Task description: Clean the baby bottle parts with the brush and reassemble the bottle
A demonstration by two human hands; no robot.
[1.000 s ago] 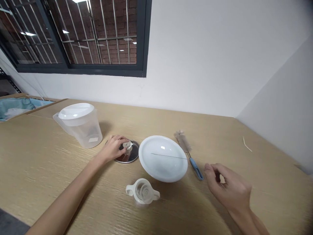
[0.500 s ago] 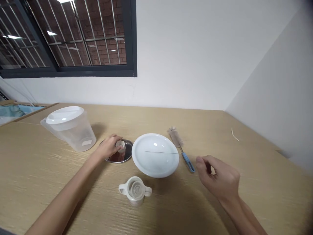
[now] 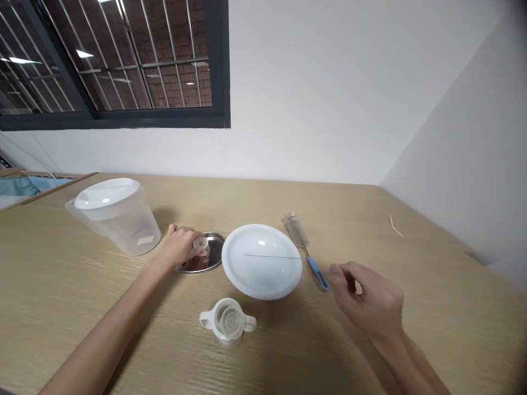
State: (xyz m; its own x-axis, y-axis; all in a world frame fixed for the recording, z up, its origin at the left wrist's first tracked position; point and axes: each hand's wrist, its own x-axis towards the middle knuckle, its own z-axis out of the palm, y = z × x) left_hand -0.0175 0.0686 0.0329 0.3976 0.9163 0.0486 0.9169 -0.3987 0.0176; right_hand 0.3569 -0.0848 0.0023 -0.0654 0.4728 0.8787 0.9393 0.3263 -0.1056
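Observation:
My left hand [image 3: 181, 246] is closed with its fingertips on a small, round, whitish plastic piece [image 3: 201, 245], over the left part of a shiny round metal tray [image 3: 214, 253]. My right hand [image 3: 370, 299] is raised at the right in a closed pinch. A very thin, dark wire [image 3: 272, 256] stretches from its side across a white bowl [image 3: 262, 285]; the stretch nearest the fingers is too faint to follow. In front of the bowl stands a small two-handled cup [image 3: 228, 332] with a ringed, translucent round piece inside.
A lidded translucent pitcher [image 3: 132, 227] stands at the left. Between bowl and right hand lies a bottle brush [image 3: 316, 273] with a blue handle. Farther right is a thin pale curved strip [image 3: 396, 226]. Behind the wooden table [image 3: 247, 192] rise a white wall and barred window.
My left hand and the small plastic piece have shifted slightly left on the tray. My right hand and the wire stay nearly still.

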